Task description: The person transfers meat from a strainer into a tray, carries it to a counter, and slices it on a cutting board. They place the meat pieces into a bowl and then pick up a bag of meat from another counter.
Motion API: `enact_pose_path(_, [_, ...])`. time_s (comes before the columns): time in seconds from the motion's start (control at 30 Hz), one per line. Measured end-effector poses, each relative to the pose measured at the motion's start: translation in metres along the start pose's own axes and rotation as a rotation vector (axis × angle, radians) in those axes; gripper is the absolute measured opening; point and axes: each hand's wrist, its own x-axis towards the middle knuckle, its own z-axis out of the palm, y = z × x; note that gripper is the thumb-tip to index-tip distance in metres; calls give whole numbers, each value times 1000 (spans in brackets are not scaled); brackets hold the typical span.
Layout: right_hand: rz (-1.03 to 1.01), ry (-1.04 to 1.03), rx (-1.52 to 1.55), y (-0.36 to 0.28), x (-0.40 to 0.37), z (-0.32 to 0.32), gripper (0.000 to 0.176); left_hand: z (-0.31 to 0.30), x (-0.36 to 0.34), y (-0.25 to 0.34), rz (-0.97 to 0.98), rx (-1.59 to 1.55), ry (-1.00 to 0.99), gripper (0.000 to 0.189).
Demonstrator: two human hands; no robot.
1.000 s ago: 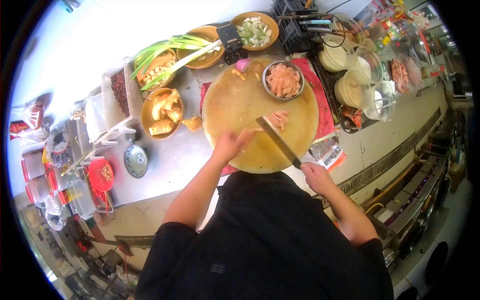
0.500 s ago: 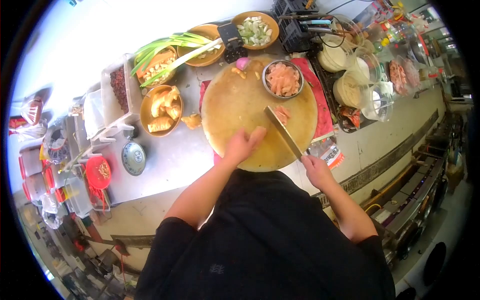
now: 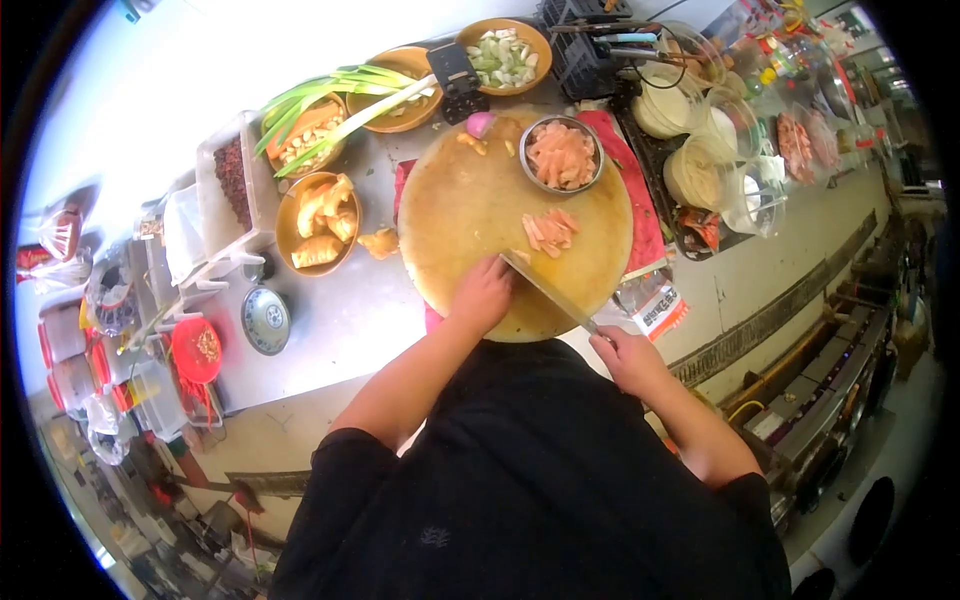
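My right hand [image 3: 627, 358] is wrapped round the handle of a kitchen knife [image 3: 548, 290], whose long blade slants over the round cutting board [image 3: 450, 215]. The blade's tip end is beside the fingertips of my left hand [image 3: 483, 293]. Those fingers are curled down at the board's near side over a piece of meat, mostly hidden under them. A small pale bit shows by the blade tip. Beyond the knife lies a little pile of pink meat slices [image 3: 549, 232]. A metal bowl [image 3: 530, 180] filled with similar meat slices [image 3: 562, 155] stands at the board's far right.
A shallot-like purple piece [image 3: 480, 124] lies at the board's far edge. Left of it are a bowl of fried yellow pieces [image 3: 320, 215], leeks [image 3: 340, 135] and a bowl of chopped greens [image 3: 508, 60]. Clear tubs [image 3: 690, 175] stand to the right, a patterned bowl [image 3: 266, 318] at the left.
The knife has drawn back toward me and left, up to my left fingers. The meat slices beyond it now lie spread and uncovered. My left fingers have curled over the meat piece.
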Motion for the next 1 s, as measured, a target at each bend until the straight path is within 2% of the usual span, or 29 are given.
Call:
enact_pose_path(0.07, [6,-13,-14,-1,0,-2,44,3,-1,-2,9,-10,-7,27])
enact_pose_path(0.13, [19,-53,7,-5,-2,-6,44,4,-3,-3,-2,-11,-106,31])
enact_pose_path(0.37, [-30,-57,-23,-10,33,12,49,6,-4,-2,-17,-40,-145,36])
enact_pose_path(0.43, [-51,-88,-26,-18,55,19,50,11,-7,0,-25,-77,-53,36])
enact_pose_path(0.53, [-94,-59,24,-23,55,15,51,11,-9,-2,-20,-53,-50,33])
enact_pose_path(0.67, [24,-81,-24,18,25,8,49,8,-11,-1,-22,-146,50,30])
enact_pose_path(0.73, [31,-66,106,40,16,8,47,9,-10,-2,-69,-223,116,30])
enact_pose_path(0.83, [-42,11,115,33,9,10,45,4,-9,-4,-6,-209,117,27])
enact_pose_path(1.0, [-22,-75,31,-2,8,3,48,11,-10,-10,0,-154,100,34])
